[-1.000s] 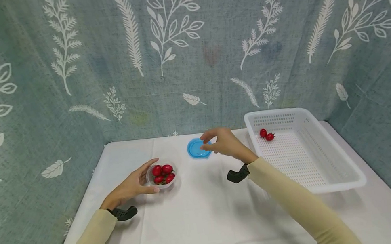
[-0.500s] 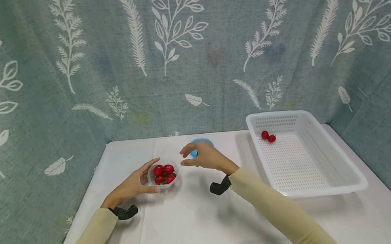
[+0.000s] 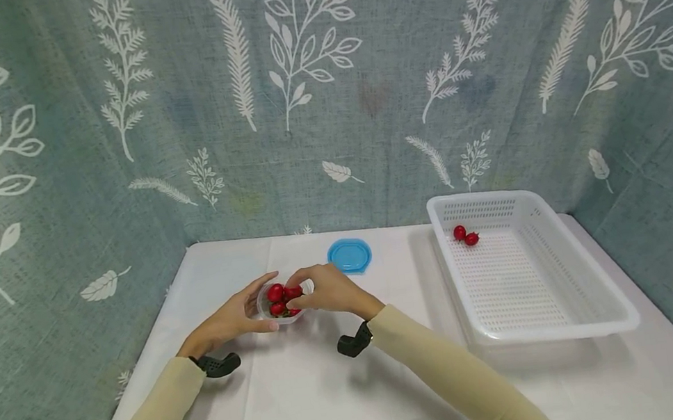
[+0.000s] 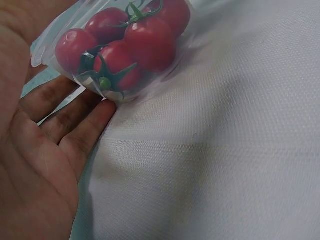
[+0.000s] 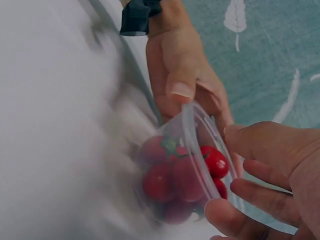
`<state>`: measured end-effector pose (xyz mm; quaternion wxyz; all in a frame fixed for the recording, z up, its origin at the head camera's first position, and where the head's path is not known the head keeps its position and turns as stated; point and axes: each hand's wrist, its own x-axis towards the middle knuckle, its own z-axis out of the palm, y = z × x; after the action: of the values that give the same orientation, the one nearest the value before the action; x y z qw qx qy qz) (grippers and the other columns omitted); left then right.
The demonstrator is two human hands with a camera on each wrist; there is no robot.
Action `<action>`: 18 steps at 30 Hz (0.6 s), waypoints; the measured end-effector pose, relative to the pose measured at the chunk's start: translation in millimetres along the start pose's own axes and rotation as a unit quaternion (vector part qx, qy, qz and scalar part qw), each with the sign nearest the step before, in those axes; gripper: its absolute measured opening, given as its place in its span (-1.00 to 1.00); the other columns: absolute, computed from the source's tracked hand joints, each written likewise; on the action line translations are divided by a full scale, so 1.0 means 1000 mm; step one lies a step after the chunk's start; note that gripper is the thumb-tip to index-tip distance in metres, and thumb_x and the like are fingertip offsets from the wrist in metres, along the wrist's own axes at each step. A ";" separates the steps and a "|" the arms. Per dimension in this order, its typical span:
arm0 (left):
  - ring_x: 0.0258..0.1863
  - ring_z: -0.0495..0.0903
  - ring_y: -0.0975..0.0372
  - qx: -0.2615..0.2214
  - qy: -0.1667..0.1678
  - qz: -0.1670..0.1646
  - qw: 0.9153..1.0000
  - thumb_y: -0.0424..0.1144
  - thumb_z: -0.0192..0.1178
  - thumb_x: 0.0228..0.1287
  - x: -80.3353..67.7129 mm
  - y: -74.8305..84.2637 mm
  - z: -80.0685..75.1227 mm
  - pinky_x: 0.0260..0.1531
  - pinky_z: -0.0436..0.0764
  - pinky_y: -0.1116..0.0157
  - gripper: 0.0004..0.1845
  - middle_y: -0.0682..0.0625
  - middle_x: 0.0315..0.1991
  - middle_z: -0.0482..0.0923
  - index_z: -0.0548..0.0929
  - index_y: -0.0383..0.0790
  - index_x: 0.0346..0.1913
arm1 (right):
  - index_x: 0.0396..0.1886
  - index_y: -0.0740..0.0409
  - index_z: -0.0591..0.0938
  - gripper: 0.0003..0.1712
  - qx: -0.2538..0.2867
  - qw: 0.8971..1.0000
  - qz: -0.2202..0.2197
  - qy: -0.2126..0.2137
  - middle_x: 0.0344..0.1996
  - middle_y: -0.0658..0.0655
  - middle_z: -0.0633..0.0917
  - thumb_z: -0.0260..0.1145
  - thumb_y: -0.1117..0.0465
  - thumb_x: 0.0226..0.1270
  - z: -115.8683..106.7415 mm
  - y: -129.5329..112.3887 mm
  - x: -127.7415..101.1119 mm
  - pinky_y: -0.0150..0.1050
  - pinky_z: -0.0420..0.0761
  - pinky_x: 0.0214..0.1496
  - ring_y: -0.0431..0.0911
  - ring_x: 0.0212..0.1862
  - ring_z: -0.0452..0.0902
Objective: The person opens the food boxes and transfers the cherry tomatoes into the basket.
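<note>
A clear plastic cup (image 3: 269, 314) of red cherry tomatoes (image 3: 276, 293) stands on the white table (image 3: 346, 391), left of centre. My left hand (image 3: 233, 317) grips the cup from the left, thumb on the near rim. In the left wrist view the tomatoes (image 4: 135, 45) sit just above my fingers (image 4: 65, 125). My right hand (image 3: 296, 293) hovers over the cup's mouth. Its fingers (image 5: 265, 145) are spread and curved above the cup (image 5: 190, 180), and no tomato is held between them.
A blue lid (image 3: 349, 256) lies flat behind the cup. A white perforated basket (image 3: 577, 320) stands at the right with two tomatoes (image 3: 464, 235) in its far corner. Patterned cloth walls close in the table's back and sides.
My right hand has left the blue lid and moved left and nearer, until it is over the cup. The left hand and cup have stayed put.
</note>
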<state>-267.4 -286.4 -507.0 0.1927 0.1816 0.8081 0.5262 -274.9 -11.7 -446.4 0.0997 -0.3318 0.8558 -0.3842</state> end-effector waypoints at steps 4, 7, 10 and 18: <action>0.64 -0.19 -0.08 -0.001 0.000 0.002 1.000 -0.10 0.57 0.16 0.000 0.000 0.000 0.50 0.04 -0.24 0.14 -0.01 0.67 -0.14 0.03 0.23 0.67 | 0.16 0.08 0.74 -0.54 -0.036 0.999 0.003 0.007 0.08 0.07 0.75 0.52 0.01 0.33 0.007 0.001 0.005 -0.39 0.60 -0.20 -0.03 0.01 0.67; 0.64 -0.20 -0.08 0.002 0.001 0.001 1.000 -0.09 0.57 0.16 0.000 0.000 -0.001 0.50 0.03 -0.25 0.14 0.00 0.67 -0.14 0.03 0.25 0.66 | 0.15 0.08 0.74 -0.55 -0.055 0.998 0.013 0.017 0.06 0.09 0.75 0.52 0.03 0.32 0.011 0.001 0.007 -0.36 0.59 -0.20 -0.04 -0.05 0.66; 0.64 -0.20 -0.07 0.000 0.002 0.001 1.000 -0.10 0.57 0.15 0.000 -0.001 -0.001 0.50 0.02 -0.25 0.14 0.02 0.67 -0.13 0.04 0.25 0.66 | 0.15 0.06 0.74 -0.56 -0.076 0.996 0.028 0.026 0.03 0.06 0.76 0.52 0.05 0.32 0.015 0.000 0.010 -0.38 0.57 -0.27 -0.14 -0.19 0.61; 0.64 -0.19 -0.05 -0.006 0.002 0.002 1.000 -0.09 0.58 0.15 -0.001 -0.002 0.000 0.51 0.03 -0.21 0.13 0.02 0.67 -0.13 0.05 0.28 0.66 | 0.09 0.07 0.78 -0.63 -0.140 0.989 0.026 0.039 0.04 0.03 0.74 0.50 0.05 0.35 0.020 -0.004 0.014 -0.41 0.59 -0.33 -0.18 -0.18 0.62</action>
<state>-267.0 -287.4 -509.2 0.1910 0.1809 0.8051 0.5316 -275.0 -34.1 -456.2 0.0288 -0.3052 0.9127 -0.2702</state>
